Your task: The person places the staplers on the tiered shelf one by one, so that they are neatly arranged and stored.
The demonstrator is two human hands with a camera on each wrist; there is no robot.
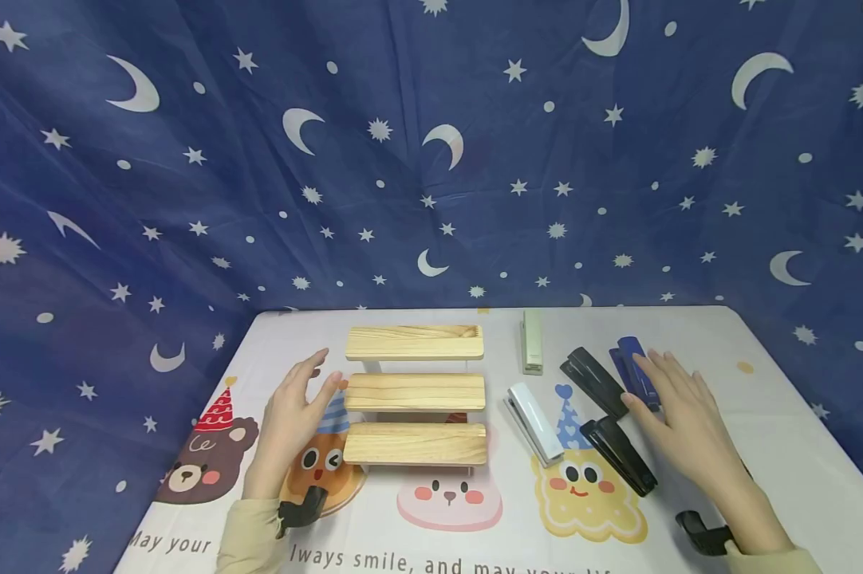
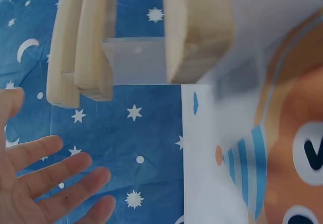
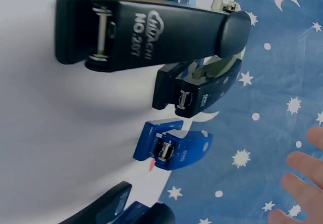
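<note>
My left hand point(image 1: 293, 418) hovers, fingers spread, left of a three-tier wooden rack point(image 1: 415, 394); in the left wrist view that hand point(image 2: 55, 183) is apart from the planks. On the right, my right hand point(image 1: 690, 426) is held above the table near a blue stapler point(image 1: 640, 371), fingers extended and holding nothing. Left of it lie two black staplers, one farther back point(image 1: 593, 381) and one nearer point(image 1: 620, 456). A white stapler point(image 1: 535, 424) and a pale green stapler point(image 1: 532, 343) lie between these and the rack. Another dark stapler point(image 3: 146, 214) is partly cut off in the right wrist view.
A white tablecloth point(image 1: 783, 446) printed with cartoon figures covers the table. Behind and at the left hangs a dark blue curtain point(image 1: 374, 191) with moons and stars. Black straps circle both wrists.
</note>
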